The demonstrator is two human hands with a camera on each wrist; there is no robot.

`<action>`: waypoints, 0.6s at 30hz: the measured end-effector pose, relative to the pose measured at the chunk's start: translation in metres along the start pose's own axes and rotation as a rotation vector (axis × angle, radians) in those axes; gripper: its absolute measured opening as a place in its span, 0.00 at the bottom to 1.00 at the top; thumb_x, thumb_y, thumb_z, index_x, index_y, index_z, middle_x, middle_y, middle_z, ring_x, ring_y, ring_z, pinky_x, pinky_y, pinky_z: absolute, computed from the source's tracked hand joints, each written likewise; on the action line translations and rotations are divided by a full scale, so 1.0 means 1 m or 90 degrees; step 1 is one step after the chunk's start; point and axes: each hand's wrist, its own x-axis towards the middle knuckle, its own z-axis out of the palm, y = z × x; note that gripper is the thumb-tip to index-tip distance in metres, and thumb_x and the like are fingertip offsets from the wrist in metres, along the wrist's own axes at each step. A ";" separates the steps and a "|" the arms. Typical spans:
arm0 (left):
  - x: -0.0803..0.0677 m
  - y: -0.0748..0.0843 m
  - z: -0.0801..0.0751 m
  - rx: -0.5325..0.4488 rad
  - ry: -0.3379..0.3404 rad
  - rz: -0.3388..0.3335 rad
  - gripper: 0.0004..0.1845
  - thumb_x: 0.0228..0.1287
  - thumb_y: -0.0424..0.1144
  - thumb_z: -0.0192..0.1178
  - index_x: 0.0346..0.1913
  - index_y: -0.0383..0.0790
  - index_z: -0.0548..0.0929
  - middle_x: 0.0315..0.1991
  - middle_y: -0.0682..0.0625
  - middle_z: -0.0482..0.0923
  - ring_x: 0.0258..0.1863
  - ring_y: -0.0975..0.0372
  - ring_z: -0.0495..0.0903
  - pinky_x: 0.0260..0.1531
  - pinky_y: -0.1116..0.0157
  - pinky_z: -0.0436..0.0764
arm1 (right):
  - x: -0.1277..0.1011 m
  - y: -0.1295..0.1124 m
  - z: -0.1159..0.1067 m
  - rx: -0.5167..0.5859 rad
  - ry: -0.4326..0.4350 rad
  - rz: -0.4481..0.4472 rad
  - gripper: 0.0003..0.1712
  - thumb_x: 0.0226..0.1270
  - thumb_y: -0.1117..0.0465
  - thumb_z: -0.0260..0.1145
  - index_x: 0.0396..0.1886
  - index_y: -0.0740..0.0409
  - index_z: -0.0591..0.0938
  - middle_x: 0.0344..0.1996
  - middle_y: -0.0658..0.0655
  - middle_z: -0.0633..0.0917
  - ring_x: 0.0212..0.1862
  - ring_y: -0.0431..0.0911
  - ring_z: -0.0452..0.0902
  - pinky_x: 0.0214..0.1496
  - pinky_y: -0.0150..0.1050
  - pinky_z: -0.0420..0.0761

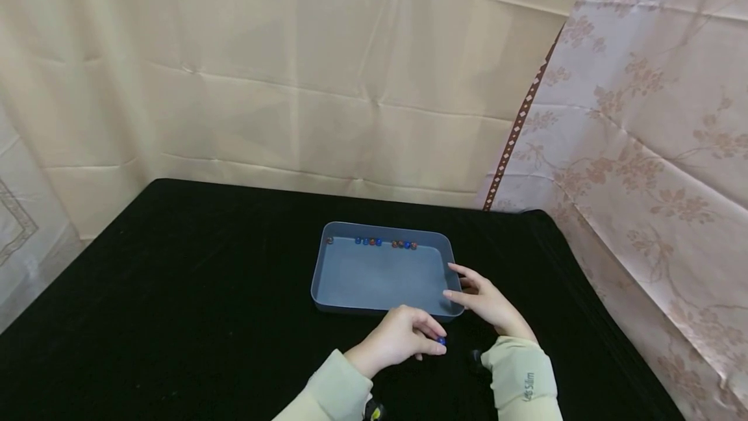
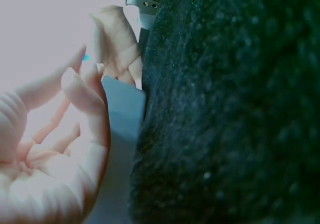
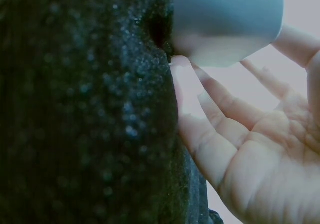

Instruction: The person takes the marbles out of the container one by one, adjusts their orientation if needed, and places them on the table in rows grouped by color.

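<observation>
A grey-blue tray (image 1: pixel 319 271) sits on a black cloth-covered table (image 1: pixel 193 291). Several blue and red-brown marbles (image 1: pixel 386 243) lie in a row along its far wall. My left hand (image 1: pixel 434 336) is just in front of the tray's near edge, fingers curled, pinching a blue marble (image 1: pixel 441 341) at the fingertips. My right hand (image 1: pixel 458 284) rests with straight fingers against the tray's near right corner. In the left wrist view the left hand (image 2: pixel 75 99) shows beside the tray wall (image 2: pixel 125 119). In the right wrist view the right hand (image 3: pixel 225 114) lies with an open palm under the tray corner (image 3: pixel 225 19).
Beige cloth hangs behind the table (image 1: pixel 327 83), and a floral curtain (image 1: pixel 643 148) hangs on the right. The black cloth stretches wide to the left of the tray. The table's right edge is close to my right sleeve (image 1: pixel 523 379).
</observation>
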 end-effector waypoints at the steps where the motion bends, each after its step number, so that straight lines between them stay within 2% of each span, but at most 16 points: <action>1: 0.000 -0.001 0.000 -0.002 0.003 -0.001 0.07 0.60 0.31 0.69 0.41 0.34 0.87 0.35 0.49 0.88 0.22 0.65 0.78 0.23 0.71 0.79 | 0.000 0.000 0.000 0.002 -0.001 0.000 0.36 0.72 0.55 0.63 0.75 0.56 0.63 0.64 0.72 0.71 0.61 0.59 0.74 0.54 0.49 0.81; 6: 0.002 -0.004 0.000 0.006 0.011 -0.008 0.07 0.60 0.31 0.69 0.41 0.35 0.87 0.35 0.49 0.88 0.22 0.65 0.78 0.24 0.70 0.79 | 0.000 0.001 0.000 0.005 -0.003 0.000 0.36 0.72 0.55 0.63 0.75 0.56 0.63 0.64 0.72 0.71 0.61 0.59 0.74 0.54 0.49 0.81; 14: 0.005 -0.008 0.000 0.061 0.021 -0.029 0.06 0.60 0.33 0.70 0.40 0.39 0.87 0.34 0.53 0.87 0.22 0.65 0.78 0.24 0.69 0.80 | 0.001 0.001 0.000 -0.001 0.000 0.000 0.36 0.72 0.55 0.63 0.75 0.56 0.63 0.64 0.72 0.72 0.60 0.58 0.74 0.55 0.48 0.81; 18: 0.005 -0.008 0.001 0.026 0.016 -0.033 0.06 0.60 0.32 0.69 0.41 0.37 0.87 0.34 0.51 0.87 0.22 0.65 0.79 0.24 0.70 0.79 | 0.001 0.001 0.000 0.002 -0.001 0.000 0.36 0.72 0.55 0.63 0.75 0.57 0.63 0.64 0.72 0.72 0.60 0.58 0.74 0.54 0.48 0.81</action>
